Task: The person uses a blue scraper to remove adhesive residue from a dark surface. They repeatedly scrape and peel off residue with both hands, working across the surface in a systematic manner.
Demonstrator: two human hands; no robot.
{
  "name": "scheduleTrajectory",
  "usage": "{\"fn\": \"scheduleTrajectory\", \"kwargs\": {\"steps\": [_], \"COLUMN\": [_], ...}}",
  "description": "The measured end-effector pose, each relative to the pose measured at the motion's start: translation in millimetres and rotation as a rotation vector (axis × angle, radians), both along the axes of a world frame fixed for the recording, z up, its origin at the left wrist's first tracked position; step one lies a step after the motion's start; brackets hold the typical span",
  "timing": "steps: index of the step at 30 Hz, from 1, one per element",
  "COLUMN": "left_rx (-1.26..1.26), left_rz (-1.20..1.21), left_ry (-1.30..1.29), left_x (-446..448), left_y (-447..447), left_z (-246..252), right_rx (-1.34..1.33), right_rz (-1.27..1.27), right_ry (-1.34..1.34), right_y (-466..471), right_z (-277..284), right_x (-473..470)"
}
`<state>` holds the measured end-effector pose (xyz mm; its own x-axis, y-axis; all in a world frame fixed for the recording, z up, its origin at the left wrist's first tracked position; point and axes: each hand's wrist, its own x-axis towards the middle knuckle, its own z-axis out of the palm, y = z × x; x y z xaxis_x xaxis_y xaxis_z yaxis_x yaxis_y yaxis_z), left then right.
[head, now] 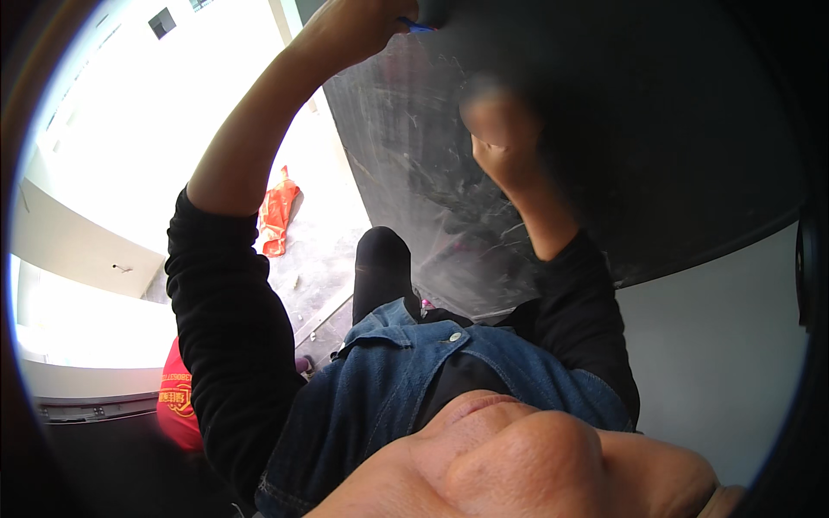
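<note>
My left hand [366,29] is raised at the top edge of the view, its fingers partly cut off. It grips a small blue object [418,26], whose kind I cannot make out. Before me stands a large dark panel [401,129] with whitish smears and streaks across its surface. In front of that panel is my right hand [504,155], fingers curled. A blur covers its upper part, so whether it holds or touches anything is hidden.
A crumpled orange-red plastic bag [278,217] lies on the brightly lit floor at the left. Lower left, a red item bearing writing [176,401] shows behind my left sleeve. A plain grey surface [706,349] borders the panel at the lower right.
</note>
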<state>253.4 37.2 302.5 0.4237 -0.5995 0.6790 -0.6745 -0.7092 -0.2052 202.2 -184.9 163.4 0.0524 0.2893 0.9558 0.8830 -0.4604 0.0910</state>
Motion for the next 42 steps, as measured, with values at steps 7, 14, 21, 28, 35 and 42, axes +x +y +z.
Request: {"fn": "scheduleTrajectory", "kwargs": {"steps": [7, 14, 21, 28, 35, 42], "left_rx": [0.037, 0.106, 0.241, 0.327, 0.34, 0.365], "left_rz": [-0.037, -0.042, -0.079, -0.039, -0.003, 0.071], "left_ry": [-0.011, -0.073, -0.129, -0.132, -0.167, -0.075], "left_x": [7, -18, -17, -27, -32, -56], "left_y": [12, 10, 7, 11, 2, 26], "left_z": [5, 11, 32, 33, 36, 14], "right_rx": [0.32, 0.396, 0.338, 0.346, 0.428, 0.398], "right_rz": [0.148, 0.165, 0.097, 0.148, 0.289, 0.354], "right_ry": [0.592, 0.731, 0.877, 1.055, 1.192, 1.205], "right_y": [20, 28, 34, 35, 35, 31], "right_z": [-73, -100, -108, -123, -137, -146], "right_x": [-45, -62, -72, -91, -106, -102]}}
